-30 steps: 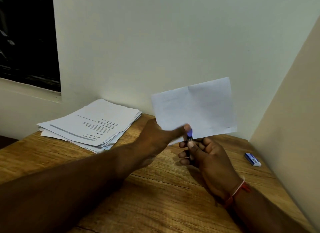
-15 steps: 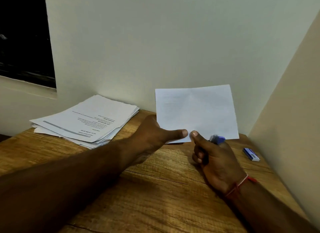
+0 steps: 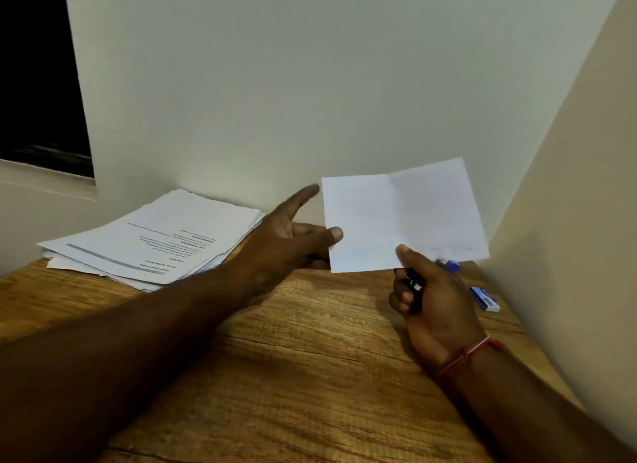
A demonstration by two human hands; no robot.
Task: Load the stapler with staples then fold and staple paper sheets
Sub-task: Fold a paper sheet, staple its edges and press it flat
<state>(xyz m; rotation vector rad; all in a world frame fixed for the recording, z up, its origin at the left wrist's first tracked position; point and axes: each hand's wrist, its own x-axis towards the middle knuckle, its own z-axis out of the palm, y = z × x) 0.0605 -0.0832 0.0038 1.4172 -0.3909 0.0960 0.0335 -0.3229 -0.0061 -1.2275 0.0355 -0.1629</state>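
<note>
step: stapling, judged | folded sheet (image 3: 403, 218) held up above table (image 3: 310, 359) | left hand (image 3: 286, 242) pinches its left edge | right hand (image 3: 434, 300) grips stapler (image 3: 448, 265), thumb on sheet's lower edge | next: likely seat an edge in stapler's mouth, squeeze

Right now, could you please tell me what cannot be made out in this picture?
Head view:
The stapler: mostly hidden by the right hand gripping it and by the folded sheet; loaded or not, cannot tell.
Any staple in the sheet: too small.
Print on the paper stack: too small, blurred.
Label on the blue box: too small.
Fingers of the left hand behind the sheet: hidden by it.
</note>
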